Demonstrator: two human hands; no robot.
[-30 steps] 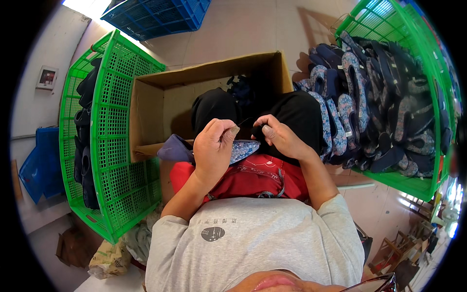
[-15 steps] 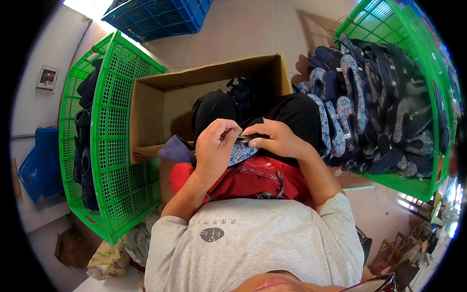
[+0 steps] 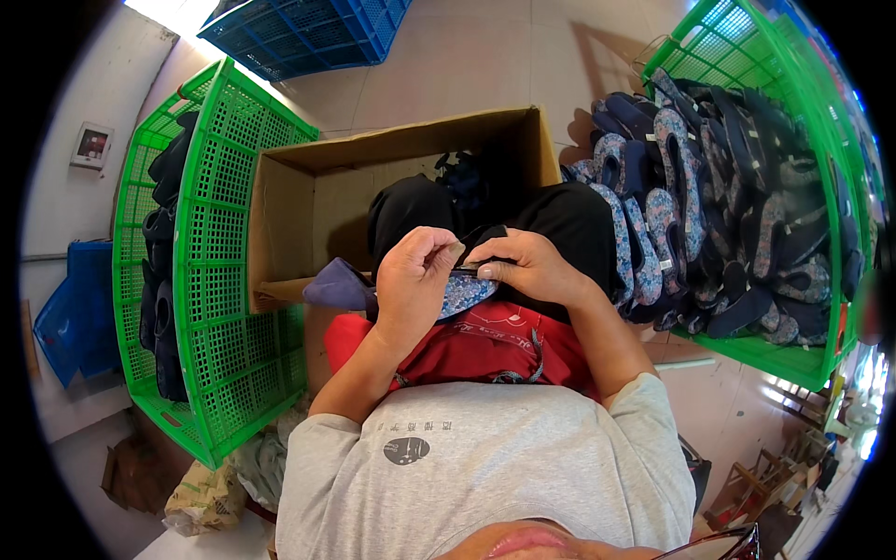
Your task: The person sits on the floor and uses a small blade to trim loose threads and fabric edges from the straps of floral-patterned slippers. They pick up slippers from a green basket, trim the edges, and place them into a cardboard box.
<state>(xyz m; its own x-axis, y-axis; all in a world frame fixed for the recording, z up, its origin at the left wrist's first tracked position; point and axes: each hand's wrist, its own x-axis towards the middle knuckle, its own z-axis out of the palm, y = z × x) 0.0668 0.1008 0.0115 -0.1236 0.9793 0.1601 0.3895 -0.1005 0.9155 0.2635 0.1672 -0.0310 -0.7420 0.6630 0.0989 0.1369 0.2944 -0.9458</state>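
Note:
Over my lap I hold a cloth slipper, with a blue floral part (image 3: 469,293) and a plain navy part (image 3: 338,286) sticking out to the left. My left hand (image 3: 417,280) is closed on it, thumb and forefinger pinched together at the top. My right hand (image 3: 530,265) pinches the slipper's dark edge between thumb and fingers, just right of the left fingertips. Both hands hide much of the slipper's middle. Whether anything small sits between the left fingertips is too fine to make out. A red apron (image 3: 485,347) lies beneath.
An open cardboard box (image 3: 420,131) stands around my knees, dark items inside. At left is a green crate (image 3: 245,252) with dark footwear. The right-hand green crate (image 3: 761,359) is heaped with floral and navy slippers (image 3: 695,210). Beyond stands a blue crate (image 3: 322,37).
The fingers of my right hand have shifted slightly at the slipper's dark edge. My left hand and the slipper are almost where they were.

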